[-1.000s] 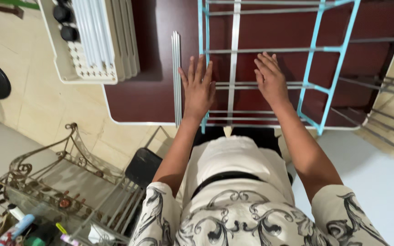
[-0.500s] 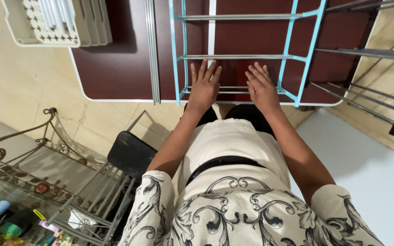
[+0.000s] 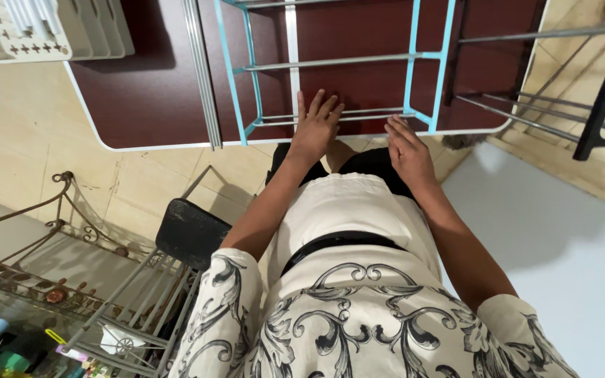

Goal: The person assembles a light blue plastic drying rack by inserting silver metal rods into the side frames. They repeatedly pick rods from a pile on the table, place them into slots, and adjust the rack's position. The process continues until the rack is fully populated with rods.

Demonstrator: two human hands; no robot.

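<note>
the left hand [image 3: 314,129] lies flat with its fingers [image 3: 323,108] spread wide, tips resting on the lowest metal rails [image 3: 330,116] of a rack frame [image 3: 410,63] that has light blue uprights and silver cross rods. the right hand [image 3: 407,150] sits just to the right of it, fingers close together and lightly curled, tips at the table [image 3: 141,98] edge just below the same rails; it grips nothing that can be seen. neither hand closes around a rod.

the frame lies on the dark red-brown table directly ahead of the fingers. judging from how it lies, the frame looks partly put together: 3 blue uprights and at least 3 levels of silver rods are already joined, while loose pieces are not yet fitted. 1 bundle of loose silver rods [image 3: 201,70] lies well to the left of the left fingers, and 1 single pale rod [image 3: 291,56] runs straight up from just above them, through the frame.

far to the upper left of the fingers, 1 white perforated tray [image 3: 29,43] holds a stack of pale panels. to the right of the right fingers stands 1 dark metal rack [image 3: 596,91] with thin bars. behind the hands, by the person's left side, there is 1 black-seated chair [image 3: 189,234] and 1 ornate wrought-iron shelf [image 3: 15,252] with small coloured items, too small to count.
</note>
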